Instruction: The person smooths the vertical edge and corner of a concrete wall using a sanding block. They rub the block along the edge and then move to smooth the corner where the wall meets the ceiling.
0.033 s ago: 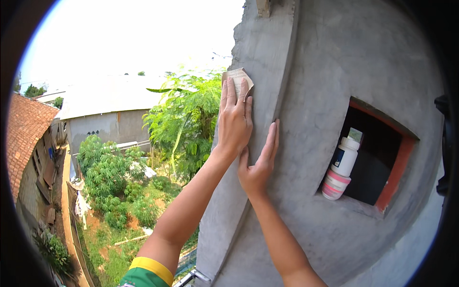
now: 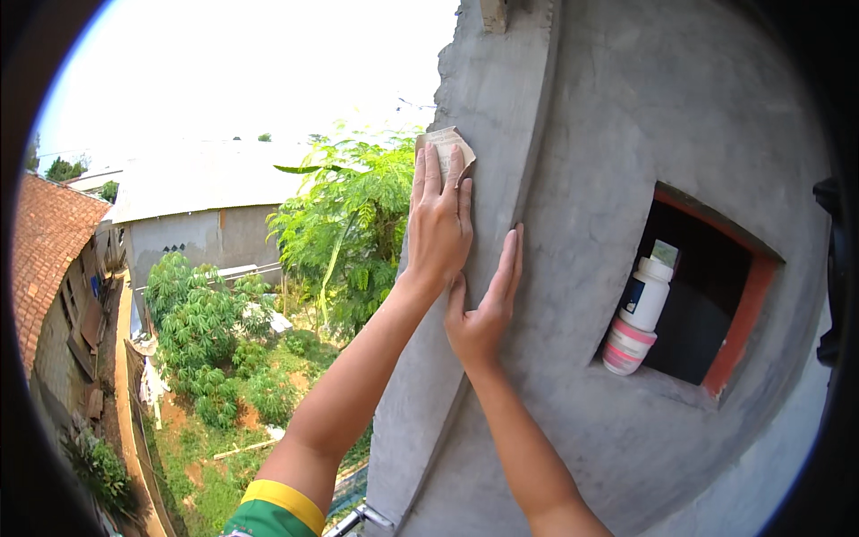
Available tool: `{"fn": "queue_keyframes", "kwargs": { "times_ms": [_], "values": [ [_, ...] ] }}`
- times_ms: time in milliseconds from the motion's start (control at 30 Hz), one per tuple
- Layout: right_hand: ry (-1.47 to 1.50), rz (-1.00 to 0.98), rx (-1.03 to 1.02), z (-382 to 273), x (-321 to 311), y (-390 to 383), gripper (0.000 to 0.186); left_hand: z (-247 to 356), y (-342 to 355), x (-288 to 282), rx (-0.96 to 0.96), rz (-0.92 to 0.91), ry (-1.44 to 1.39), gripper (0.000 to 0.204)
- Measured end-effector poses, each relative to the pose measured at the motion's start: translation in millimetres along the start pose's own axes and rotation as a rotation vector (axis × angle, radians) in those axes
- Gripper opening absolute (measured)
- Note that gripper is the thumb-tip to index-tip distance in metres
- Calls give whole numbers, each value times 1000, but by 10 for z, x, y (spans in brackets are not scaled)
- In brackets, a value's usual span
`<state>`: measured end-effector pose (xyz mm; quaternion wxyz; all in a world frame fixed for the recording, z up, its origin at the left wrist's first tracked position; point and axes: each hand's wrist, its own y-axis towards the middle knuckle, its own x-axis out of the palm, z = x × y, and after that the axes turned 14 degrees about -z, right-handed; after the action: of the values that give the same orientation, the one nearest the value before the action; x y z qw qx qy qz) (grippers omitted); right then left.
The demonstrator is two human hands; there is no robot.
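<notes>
A creased, pale brown sheet of sandpaper [image 2: 451, 141] lies against the raised grey cement pillar [image 2: 497, 116]. My left hand [image 2: 440, 224] presses it there, its dusty fingers stretched up over the sheet, which sticks out past the fingertips. The underside of the sheet is hidden. Lower and to the right, my right hand [image 2: 483, 322] rests along the pillar's right edge with nothing in it. Its fingers are straight and point upward, the thumb apart from them near my left wrist.
To the right, a small opening [image 2: 689, 286] with a reddish frame holds a white tub [image 2: 646, 295] stacked on a pink-and-white tub [image 2: 628, 346]. Left of the pillar, the view drops to trees [image 2: 358, 215], a grassy garden and a tiled roof [image 2: 54, 242]. Metal tubing [image 2: 358, 519] shows below.
</notes>
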<state>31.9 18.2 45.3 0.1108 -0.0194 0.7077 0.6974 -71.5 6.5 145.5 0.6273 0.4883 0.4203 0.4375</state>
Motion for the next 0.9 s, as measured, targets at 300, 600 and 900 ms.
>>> {"fn": "queue_keyframes", "kwargs": {
  "times_ms": [300, 600, 900],
  "values": [
    [-10, 2, -2, 25, 8, 54, 84, -91, 93, 111, 100, 115, -30, 48],
    [20, 12, -13, 16, 19, 64, 82, -183, 170, 62, 69, -33, -35, 52],
    [0, 11, -13, 40, 21, 66, 82, -169, 301, 74, 123, 7, -85, 51]
  ]
}}
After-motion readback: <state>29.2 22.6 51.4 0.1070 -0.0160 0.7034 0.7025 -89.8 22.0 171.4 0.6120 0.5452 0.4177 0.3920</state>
